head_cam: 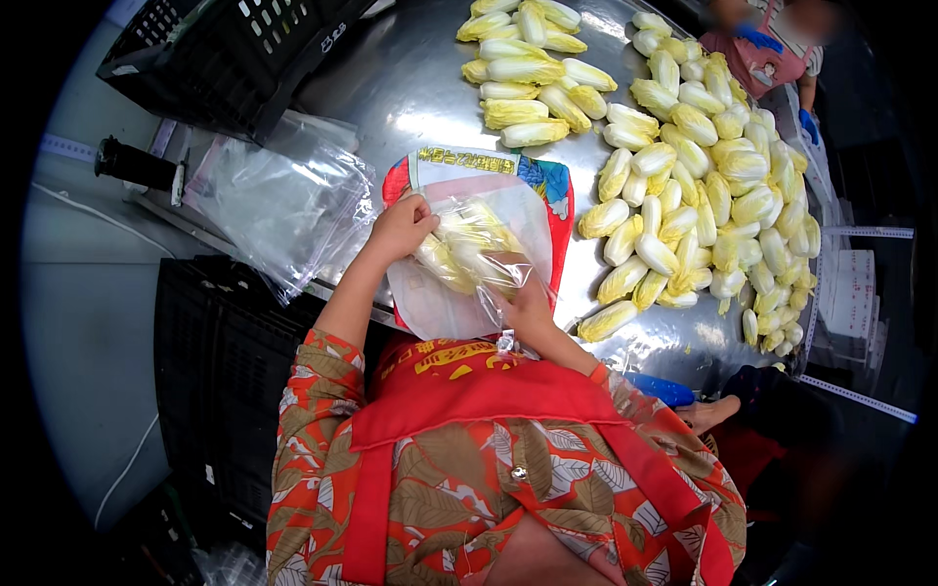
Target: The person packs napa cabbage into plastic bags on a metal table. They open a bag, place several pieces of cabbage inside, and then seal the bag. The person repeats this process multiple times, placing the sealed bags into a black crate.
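A clear plastic bag (476, 227) with several small napa cabbages in it lies over a red, blue and white printed sack (560, 245) at the table's near edge. My left hand (404, 225) pinches the bag's upper left side, fingers closed on the film. At the bag's lower right is my right hand (526, 299), partly behind the shiny film, against the cabbages; its fingertips are hidden. A stack of flat, empty clear bags (275, 198) lies left of the sack.
Loose napa cabbages (689, 183) heap on the steel table (366, 80) at right, with more at the top. A black plastic crate (212, 66) stands upper left, black crates (220, 381) below. One co-worker (769, 47) is at upper right; another's hand (709, 412) shows at lower right.
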{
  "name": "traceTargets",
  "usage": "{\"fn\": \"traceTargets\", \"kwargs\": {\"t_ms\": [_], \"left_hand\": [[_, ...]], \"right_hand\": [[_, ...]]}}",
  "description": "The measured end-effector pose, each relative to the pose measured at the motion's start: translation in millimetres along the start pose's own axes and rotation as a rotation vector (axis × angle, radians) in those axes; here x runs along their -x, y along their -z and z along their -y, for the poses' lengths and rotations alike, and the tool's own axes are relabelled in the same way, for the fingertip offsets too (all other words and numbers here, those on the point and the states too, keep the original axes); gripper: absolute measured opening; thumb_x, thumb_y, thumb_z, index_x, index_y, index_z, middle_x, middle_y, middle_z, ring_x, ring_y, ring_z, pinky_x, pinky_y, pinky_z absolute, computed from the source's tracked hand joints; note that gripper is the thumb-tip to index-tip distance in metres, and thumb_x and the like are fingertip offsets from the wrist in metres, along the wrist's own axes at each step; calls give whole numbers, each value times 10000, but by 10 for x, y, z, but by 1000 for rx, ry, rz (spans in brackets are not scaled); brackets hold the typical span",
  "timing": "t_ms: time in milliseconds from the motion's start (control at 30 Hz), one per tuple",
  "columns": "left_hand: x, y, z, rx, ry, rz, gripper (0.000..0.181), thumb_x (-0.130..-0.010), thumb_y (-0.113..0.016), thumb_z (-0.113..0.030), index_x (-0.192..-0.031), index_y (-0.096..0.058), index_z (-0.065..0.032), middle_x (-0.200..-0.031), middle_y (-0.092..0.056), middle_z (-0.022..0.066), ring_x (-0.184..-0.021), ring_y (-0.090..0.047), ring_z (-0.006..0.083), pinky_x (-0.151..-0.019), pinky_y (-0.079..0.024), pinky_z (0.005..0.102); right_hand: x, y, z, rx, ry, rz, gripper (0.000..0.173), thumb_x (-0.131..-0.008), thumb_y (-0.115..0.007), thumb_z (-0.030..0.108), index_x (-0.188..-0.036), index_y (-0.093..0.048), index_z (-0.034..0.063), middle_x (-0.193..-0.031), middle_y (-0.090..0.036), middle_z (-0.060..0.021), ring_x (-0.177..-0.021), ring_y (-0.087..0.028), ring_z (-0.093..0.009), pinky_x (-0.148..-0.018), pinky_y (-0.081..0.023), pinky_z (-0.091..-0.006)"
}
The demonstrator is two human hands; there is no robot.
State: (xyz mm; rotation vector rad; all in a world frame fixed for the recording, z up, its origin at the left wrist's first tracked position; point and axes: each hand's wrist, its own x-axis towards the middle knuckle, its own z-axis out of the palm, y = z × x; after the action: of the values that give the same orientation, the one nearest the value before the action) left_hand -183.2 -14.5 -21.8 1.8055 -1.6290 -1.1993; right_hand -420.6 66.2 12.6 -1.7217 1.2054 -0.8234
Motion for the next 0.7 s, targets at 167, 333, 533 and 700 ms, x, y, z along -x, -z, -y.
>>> {"fn": "traceTargets", "kwargs": {"t_ms": [167, 333, 533, 700], "left_hand": [[-23, -69, 182, 315, -87, 101, 111, -816, -634, -94, -876, -553, -47, -768, -571, 9, -720, -559, 93, -647, -448, 248], [48, 52, 59, 381, 68, 184, 185, -816, -598, -23, -990, -541, -46, -787, -571, -6, -737, -560, 80, -673, -452, 224], [144, -8, 86, 528, 19, 195, 404, -820, -569, -2, -1214, -507, -66, -839, -576, 7, -765, -570, 86, -697, -458, 221], [172, -51, 101, 362, -36, 203, 585, -831, -521, 12, -1391, -412, -118, -906, -554, 22, -819, -552, 83, -749, -455, 219]], "right_hand": [[119, 36, 200, 208, 40, 65, 413, -806, -670, 32, -1207, -570, 33, -1176, -550, -127, -1085, -551, -264, -908, -450, -342], [76, -99, -136, -268, 10, -110, 388, -790, -681, 35, -1165, -580, 17, -1082, -582, -119, -1023, -587, -247, -846, -476, -335], [-40, -63, 91, 106, 128, -6, 468, -801, -673, 115, -1255, -560, 105, -1020, -488, -136, -884, -551, -296, -784, -467, -368], [5, -25, -9, 210, 73, 15, 468, -793, -670, 102, -1251, -573, 122, -1011, -496, -144, -875, -547, -293, -758, -465, -368]]}}
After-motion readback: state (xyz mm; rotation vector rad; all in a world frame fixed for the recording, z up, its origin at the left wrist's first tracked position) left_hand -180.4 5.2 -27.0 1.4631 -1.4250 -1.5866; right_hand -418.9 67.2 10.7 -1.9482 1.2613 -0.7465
